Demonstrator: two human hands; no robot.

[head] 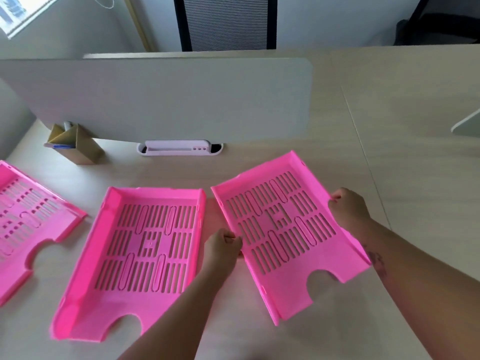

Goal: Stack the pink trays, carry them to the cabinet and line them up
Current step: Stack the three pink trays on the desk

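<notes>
Three pink slotted trays lie side by side on the desk. The right tray (285, 229) is turned at an angle; my left hand (223, 246) grips its left wall and my right hand (349, 210) grips its right wall. Whether it is lifted off the desk I cannot tell. The middle tray (132, 258) lies flat just left of my left hand, its notched end toward me. The left tray (23, 219) is cut off by the frame's left edge.
A grey divider panel (166, 100) stands along the back of the desk (402, 126). A brown cardboard pen holder (75, 144) and a white cable port (179, 148) sit at its foot. A mesh chair back (224, 22) shows behind.
</notes>
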